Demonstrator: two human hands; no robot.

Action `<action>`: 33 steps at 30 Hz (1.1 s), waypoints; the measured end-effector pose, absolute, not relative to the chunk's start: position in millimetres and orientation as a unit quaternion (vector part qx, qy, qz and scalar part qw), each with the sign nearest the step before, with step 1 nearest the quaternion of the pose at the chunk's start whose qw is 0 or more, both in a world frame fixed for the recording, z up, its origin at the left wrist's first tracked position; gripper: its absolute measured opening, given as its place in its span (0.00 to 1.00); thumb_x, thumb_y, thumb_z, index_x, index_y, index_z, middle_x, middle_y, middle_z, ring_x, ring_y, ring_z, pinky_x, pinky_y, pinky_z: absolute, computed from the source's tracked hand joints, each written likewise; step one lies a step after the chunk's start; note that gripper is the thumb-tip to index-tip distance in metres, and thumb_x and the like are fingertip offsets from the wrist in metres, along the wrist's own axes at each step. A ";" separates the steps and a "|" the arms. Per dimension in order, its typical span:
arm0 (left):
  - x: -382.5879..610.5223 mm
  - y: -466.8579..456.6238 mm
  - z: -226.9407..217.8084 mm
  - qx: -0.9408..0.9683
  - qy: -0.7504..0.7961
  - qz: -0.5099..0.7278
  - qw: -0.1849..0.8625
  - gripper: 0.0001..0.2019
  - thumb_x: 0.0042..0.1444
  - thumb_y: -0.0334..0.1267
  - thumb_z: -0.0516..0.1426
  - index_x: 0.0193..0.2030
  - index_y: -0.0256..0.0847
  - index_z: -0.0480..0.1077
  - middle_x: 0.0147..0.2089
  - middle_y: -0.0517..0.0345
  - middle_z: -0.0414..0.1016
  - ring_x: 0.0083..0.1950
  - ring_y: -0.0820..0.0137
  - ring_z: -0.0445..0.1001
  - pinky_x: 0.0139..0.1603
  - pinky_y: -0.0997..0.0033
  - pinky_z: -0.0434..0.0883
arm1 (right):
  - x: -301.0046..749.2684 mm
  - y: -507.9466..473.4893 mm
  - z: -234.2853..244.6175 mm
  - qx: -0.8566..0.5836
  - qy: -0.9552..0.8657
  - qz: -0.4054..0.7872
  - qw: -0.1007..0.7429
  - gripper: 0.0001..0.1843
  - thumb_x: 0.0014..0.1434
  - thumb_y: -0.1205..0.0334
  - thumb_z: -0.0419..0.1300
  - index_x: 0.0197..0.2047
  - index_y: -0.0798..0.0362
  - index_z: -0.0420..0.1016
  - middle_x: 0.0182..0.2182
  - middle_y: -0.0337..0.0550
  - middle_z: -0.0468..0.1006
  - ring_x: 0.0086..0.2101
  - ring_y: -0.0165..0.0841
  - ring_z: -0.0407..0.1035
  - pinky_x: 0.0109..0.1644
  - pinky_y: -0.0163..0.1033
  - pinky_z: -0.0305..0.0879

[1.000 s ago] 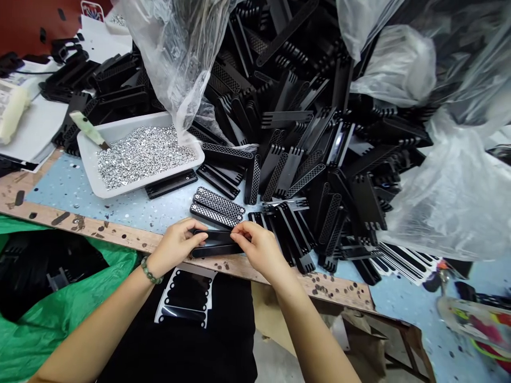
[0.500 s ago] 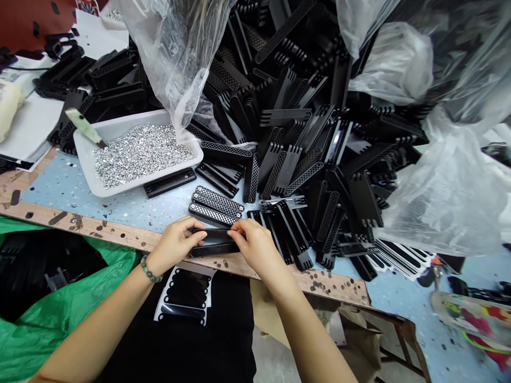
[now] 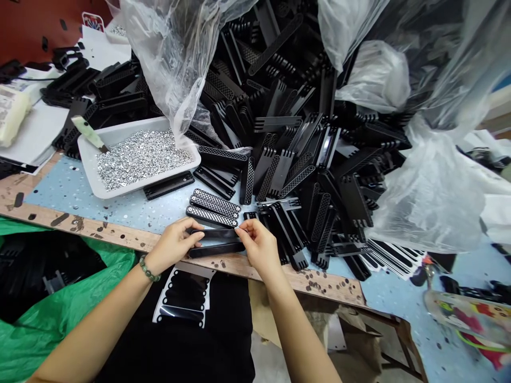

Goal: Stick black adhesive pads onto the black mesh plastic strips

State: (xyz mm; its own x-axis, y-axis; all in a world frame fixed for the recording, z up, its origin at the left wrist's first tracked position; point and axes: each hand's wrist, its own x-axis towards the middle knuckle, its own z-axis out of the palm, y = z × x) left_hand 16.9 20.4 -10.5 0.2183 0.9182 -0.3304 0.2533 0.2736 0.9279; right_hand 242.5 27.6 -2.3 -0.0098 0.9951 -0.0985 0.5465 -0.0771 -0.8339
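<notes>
At the lower left of the frame, a green bag (image 3: pixel 59 319) holds black parts. Above it, a white tray (image 3: pixel 88 173) with many small silver pieces (image 3: pixel 139 154) stands on the blue table top (image 3: pixel 51 183).

Near the middle, your left hand (image 3: pixel 175 239) holds the left end of the upper black bar (image 3: pixel 219 234), narrowly, between thumb and fingers. This bar is between your 2 hands, with its long axis almost level across the frame. It lies to the right of your left grip, and each hand is at 1 end, so neither is clearly nearer. Just below it, the lower black bar (image 3: pixel 219 249) lies nearly parallel, along the wooden edge of the table. Just above are the patterned pieces (image 3: pixel 213 206).

Your right hand (image 3: pixel 259 242) is at the right end of the upper black bar. Its fingertips are bent close to the thumb; I cannot tell if they pinch the bar or only press it.

Farther right is a big heap of black parts (image 3: pixel 282 173).
</notes>
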 end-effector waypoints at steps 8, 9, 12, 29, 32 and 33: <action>16.4 22.9 -12.1 0.529 0.547 0.287 0.581 0.11 0.56 0.45 0.58 0.39 0.39 0.69 0.27 0.58 0.75 0.28 0.68 0.77 0.24 0.76 0.69 | 237.1 25.0 -4.7 -0.651 -0.626 0.306 0.300 0.07 0.59 0.58 0.56 0.32 0.50 0.68 0.28 0.39 0.74 0.28 0.32 0.67 0.34 0.37 0.64; 16.4 23.0 -12.0 0.529 0.548 0.286 0.582 0.11 0.56 0.45 0.58 0.39 0.39 0.69 0.27 0.58 0.75 0.28 0.68 0.77 0.24 0.76 0.69 | 236.2 25.0 -3.9 -0.652 -0.639 0.289 0.289 0.07 0.59 0.58 0.56 0.31 0.50 0.68 0.28 0.40 0.74 0.28 0.32 0.67 0.35 0.37 0.63; 16.5 22.9 -11.7 0.525 0.553 0.280 0.583 0.12 0.56 0.45 0.58 0.40 0.39 0.69 0.27 0.57 0.76 0.28 0.68 0.77 0.24 0.76 0.69 | 235.5 26.0 -2.3 -0.647 -0.663 0.266 0.269 0.06 0.60 0.60 0.55 0.31 0.50 0.67 0.29 0.40 0.73 0.29 0.33 0.67 0.36 0.38 0.63; 17.8 23.7 -10.4 0.503 0.565 0.283 0.590 0.12 0.54 0.45 0.59 0.39 0.39 0.69 0.25 0.57 0.76 0.28 0.67 0.78 0.25 0.75 0.70 | 235.6 27.7 -1.8 -0.638 -0.697 0.235 0.227 0.06 0.60 0.63 0.54 0.30 0.50 0.65 0.28 0.40 0.72 0.29 0.33 0.67 0.34 0.37 0.62; 18.2 23.4 -10.5 0.499 0.566 0.282 0.593 0.12 0.54 0.45 0.58 0.40 0.39 0.68 0.25 0.57 0.76 0.28 0.67 0.78 0.26 0.75 0.70 | 239.9 28.7 1.2 -0.653 -0.700 0.215 0.194 0.08 0.61 0.59 0.56 0.31 0.51 0.66 0.28 0.40 0.72 0.28 0.33 0.67 0.34 0.38 0.63; 18.3 23.1 -11.0 0.499 0.566 0.281 0.593 0.12 0.54 0.45 0.58 0.40 0.39 0.68 0.25 0.57 0.76 0.28 0.67 0.77 0.26 0.75 0.70 | 240.9 27.6 3.5 -0.665 -0.701 0.184 0.182 0.08 0.61 0.56 0.57 0.33 0.51 0.67 0.29 0.41 0.72 0.30 0.34 0.68 0.34 0.38 0.64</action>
State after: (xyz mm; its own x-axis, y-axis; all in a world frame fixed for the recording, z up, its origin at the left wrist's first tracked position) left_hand 18.3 23.1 -11.0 0.2014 0.8984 -0.3904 0.2318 0.3435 0.9101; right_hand 240.9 27.6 3.5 -0.0497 0.9987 0.0105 0.8652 0.0483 -0.4991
